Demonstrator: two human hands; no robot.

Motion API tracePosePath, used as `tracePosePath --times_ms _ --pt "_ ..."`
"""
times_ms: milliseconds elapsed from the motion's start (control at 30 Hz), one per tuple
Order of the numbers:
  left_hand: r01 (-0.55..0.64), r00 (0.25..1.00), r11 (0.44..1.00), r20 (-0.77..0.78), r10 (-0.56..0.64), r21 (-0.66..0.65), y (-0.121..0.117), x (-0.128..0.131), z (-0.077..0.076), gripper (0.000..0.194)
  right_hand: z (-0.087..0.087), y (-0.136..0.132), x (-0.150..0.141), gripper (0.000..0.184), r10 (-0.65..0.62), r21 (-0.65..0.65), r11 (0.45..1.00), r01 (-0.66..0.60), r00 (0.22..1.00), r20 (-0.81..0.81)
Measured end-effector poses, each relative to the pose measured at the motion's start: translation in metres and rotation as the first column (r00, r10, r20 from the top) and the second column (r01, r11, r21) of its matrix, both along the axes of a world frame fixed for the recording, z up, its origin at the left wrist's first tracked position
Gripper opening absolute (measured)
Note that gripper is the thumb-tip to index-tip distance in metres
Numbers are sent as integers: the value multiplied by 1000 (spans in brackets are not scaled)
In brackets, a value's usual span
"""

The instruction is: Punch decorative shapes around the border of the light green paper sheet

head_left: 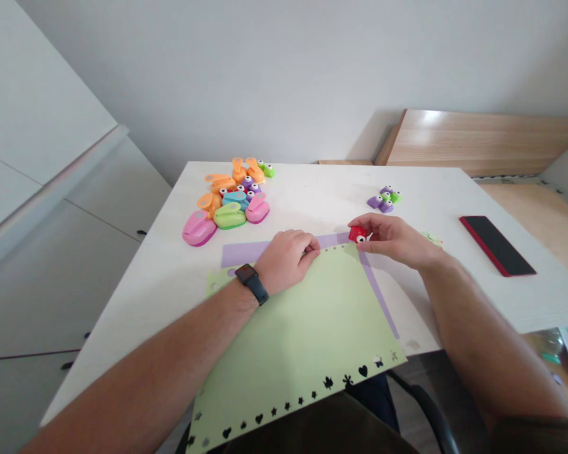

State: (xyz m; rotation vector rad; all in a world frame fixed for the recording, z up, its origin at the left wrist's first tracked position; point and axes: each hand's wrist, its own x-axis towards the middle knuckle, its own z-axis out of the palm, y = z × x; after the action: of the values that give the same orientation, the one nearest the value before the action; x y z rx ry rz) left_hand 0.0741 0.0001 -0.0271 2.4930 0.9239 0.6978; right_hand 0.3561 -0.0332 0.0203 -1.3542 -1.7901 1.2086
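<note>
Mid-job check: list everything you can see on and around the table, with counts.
Table: one, white, centre of view.
Punch heap: many, exact count hidden, orange, pink, green, blue and purple, far left of table.
Small punches: several, purple and green, far right of table.
Phone: one, black with red edge, right of table.
Lilac sheet: one, lilac, under the green card.
Green card: one, pale green, punched shapes along edges, table's near edge.
Red punch: one, red, at the card's top corner.
Watch: one, black, left wrist.
Left hand: on the green card.
Right hand: holding the red punch.
</note>
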Motion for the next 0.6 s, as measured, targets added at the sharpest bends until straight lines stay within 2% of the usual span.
tracePosePath --times_ms 100,333,600 --pt "3 1000 1000 2 -3 -6 0 0 0 11 1 -1 1 43 -42 37 998 43 998 -38" --pt "1 1000 1000 11 -1 5 -1 0 0 10 -6 1 0 37 -19 59 998 13 993 112" --pt "10 1000 1000 4 -10 2 0 0 0 9 -9 2 0 41 -71 96 994 60 991 112"
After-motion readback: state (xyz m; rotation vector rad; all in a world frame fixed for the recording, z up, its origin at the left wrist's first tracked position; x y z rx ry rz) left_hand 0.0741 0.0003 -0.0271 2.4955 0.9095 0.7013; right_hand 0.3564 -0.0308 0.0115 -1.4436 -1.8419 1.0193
